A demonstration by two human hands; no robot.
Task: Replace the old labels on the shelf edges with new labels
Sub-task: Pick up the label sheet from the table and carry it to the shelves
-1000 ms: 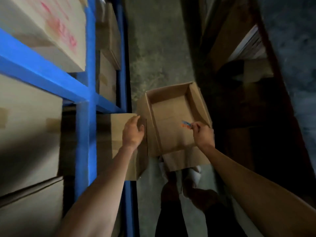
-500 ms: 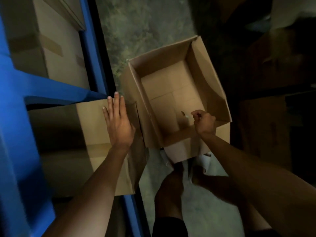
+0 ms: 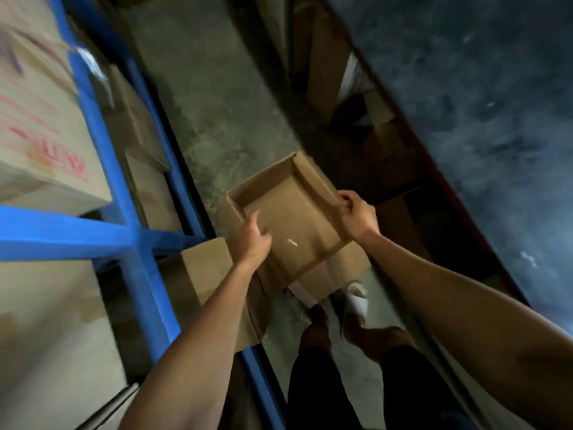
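An open cardboard box (image 3: 307, 184) sits in the aisle in front of me. A small pale label scrap (image 3: 293, 242) lies on its bottom. My left hand (image 3: 251, 240) grips the box's left wall, fingers curled over the rim. My right hand (image 3: 356, 214) is closed on the box's right wall. The blue shelf edge (image 3: 62, 235) runs across the left side; no label shows on it in this blurred frame.
Blue rack uprights (image 3: 145, 293) hold cardboard cartons (image 3: 40, 125) on the left, one carton (image 3: 210, 274) sticking out under my left arm. A concrete floor aisle (image 3: 198, 97) runs ahead. Dark stacked boxes (image 3: 387, 144) line the right. My feet (image 3: 356, 302) stand below the box.
My left hand left the carton on the shelf and took the open box's left wall. My right hand let go of the label, which now lies in the box, and gripped the right wall.
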